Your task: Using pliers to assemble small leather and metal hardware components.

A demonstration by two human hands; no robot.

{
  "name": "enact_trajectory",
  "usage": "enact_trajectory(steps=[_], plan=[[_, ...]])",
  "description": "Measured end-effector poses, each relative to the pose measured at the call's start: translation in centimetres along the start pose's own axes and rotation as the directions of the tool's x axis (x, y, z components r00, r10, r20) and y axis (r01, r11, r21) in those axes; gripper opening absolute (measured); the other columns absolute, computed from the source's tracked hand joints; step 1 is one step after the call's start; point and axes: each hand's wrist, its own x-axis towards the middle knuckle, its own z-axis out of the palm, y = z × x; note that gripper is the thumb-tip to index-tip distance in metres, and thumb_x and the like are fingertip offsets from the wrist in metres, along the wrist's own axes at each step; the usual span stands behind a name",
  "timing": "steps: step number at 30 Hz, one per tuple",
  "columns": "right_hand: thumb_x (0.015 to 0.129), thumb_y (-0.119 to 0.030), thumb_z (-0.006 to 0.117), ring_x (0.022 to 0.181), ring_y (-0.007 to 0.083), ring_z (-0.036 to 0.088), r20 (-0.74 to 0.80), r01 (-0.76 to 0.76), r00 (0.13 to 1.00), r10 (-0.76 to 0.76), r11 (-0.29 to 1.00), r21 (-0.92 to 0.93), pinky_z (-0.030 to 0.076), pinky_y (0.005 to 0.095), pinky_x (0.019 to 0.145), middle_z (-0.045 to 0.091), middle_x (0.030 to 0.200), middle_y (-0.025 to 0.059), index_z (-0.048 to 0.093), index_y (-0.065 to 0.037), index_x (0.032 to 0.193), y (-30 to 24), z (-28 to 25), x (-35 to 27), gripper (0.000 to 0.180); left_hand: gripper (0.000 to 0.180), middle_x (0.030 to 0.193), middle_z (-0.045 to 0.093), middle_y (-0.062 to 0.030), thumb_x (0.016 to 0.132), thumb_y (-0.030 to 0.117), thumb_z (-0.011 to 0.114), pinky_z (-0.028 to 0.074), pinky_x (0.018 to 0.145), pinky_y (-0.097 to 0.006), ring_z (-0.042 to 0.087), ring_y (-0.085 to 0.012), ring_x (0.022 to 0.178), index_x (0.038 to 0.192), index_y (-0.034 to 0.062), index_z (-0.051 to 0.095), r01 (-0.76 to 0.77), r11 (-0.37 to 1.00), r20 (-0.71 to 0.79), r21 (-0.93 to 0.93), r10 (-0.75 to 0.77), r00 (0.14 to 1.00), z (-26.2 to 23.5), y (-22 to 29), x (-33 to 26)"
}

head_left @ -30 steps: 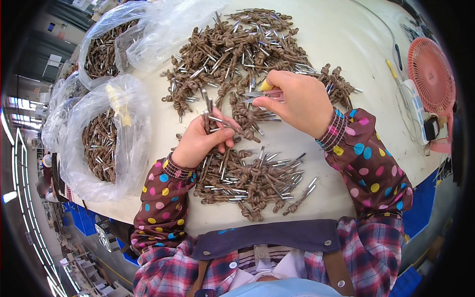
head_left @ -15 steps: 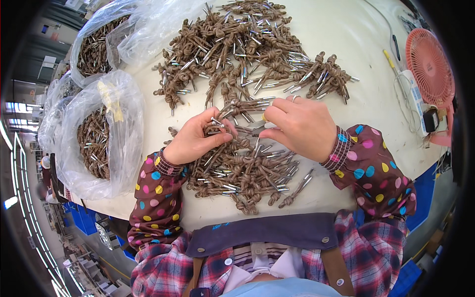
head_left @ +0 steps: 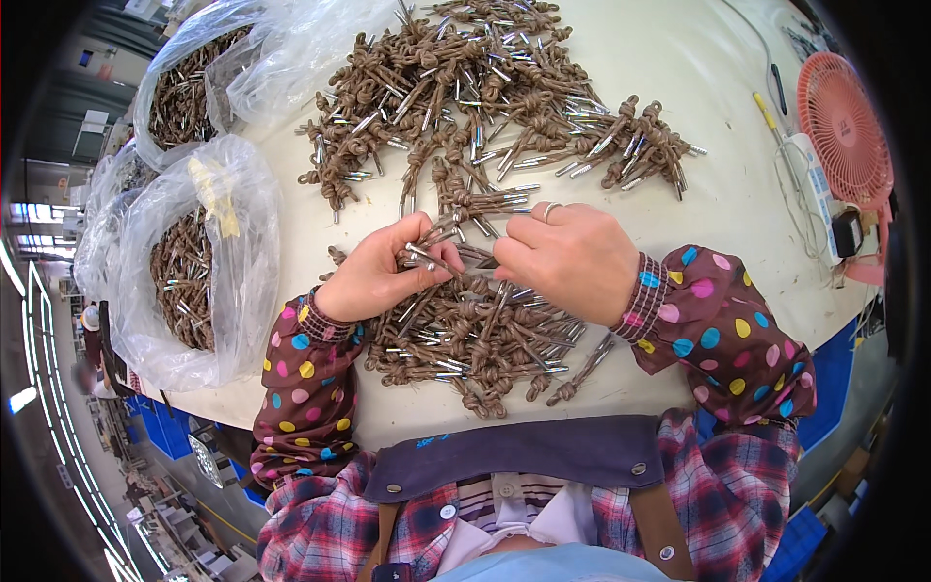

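My left hand (head_left: 373,276) is closed around several brown cords (head_left: 424,256), whose silvery metal tips stick out between thumb and fingers. To its right, my right hand (head_left: 572,260) is curled shut, fingertips pressed together close to the cords. Whatever it grips is hidden behind the fingers. Directly below both hands lies a near heap of knotted brown cords (head_left: 475,339) with metal tips. A larger heap of the same cords (head_left: 456,78) spreads over the table beyond my hands.
Clear plastic bags (head_left: 257,291) filled with similar cords stand on the left of the pale table (head_left: 640,378). At the far right are a pink fan (head_left: 842,131), a white power strip (head_left: 815,199) and a yellow-handled tool (head_left: 763,110).
My right hand has shifted slightly left and toward me, and its fingers are curled tighter. The metal-tipped ends in my left hand have tilted to the right.
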Motion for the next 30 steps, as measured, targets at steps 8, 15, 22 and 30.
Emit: enact_trajectory(steps=[8,15,22,30], plan=[[0.073,-0.031,0.074,0.068,0.019,0.058,-0.041,-0.138,0.99,0.138,0.99,-0.013,0.047,0.0317,0.057,0.054,0.075,0.0009,0.055,-0.011,0.081,1.5,-2.6,-0.2,0.029,0.018,0.081,0.059,-0.0012,0.09,0.008,0.059,0.047,0.071,-0.029,0.06,-0.0106,0.079,0.104,0.0032,0.05,0.069,0.976,-0.008,-0.205,-0.072,0.997,-0.5,0.8,-0.4],[0.077,-0.03,0.073,0.073,0.0229,0.061,-0.052,-0.27,0.961,0.27,0.963,0.006,0.049,0.0352,0.06,0.058,0.079,0.0021,0.056,-0.011,0.088,3.2,-3.0,-0.8,0.028,0.023,0.082,0.06,-0.0098,0.083,0.021,0.072,0.048,0.069,-0.033,0.06,-0.0288,0.074,0.103,0.0106,0.067,-0.036,0.702,-0.048,0.712,0.1,0.994,2.5,2.7,1.1],[0.08,-0.033,0.072,0.068,0.0223,0.059,-0.051,-0.272,0.961,0.272,0.962,0.003,0.046,0.0334,0.058,0.058,0.077,0.0023,0.057,-0.009,0.086,3.8,-2.2,-0.1,0.029,0.027,0.095,0.063,-0.0099,0.081,0.024,0.073,0.047,0.079,-0.035,0.06,-0.028,0.088,0.101,0.0072,0.067,-0.344,0.673,0.17,0.654,0.312,0.935,0.4,4.1,0.7],[0.079,-0.037,0.072,0.075,0.0248,0.062,-0.011,-0.318,0.948,0.318,0.948,0.015,0.049,0.0349,0.063,0.059,0.081,0.0035,0.058,-0.009,0.091,4.1,1.1,1.4,0.034,0.015,0.084,0.062,-0.0073,0.08,0.016,0.071,0.05,0.067,-0.037,0.062,-0.0275,0.079,0.087,0.0069,0.061,0.002,0.597,-0.299,0.802,0.399,0.867,2.2,1.5,2.9]])
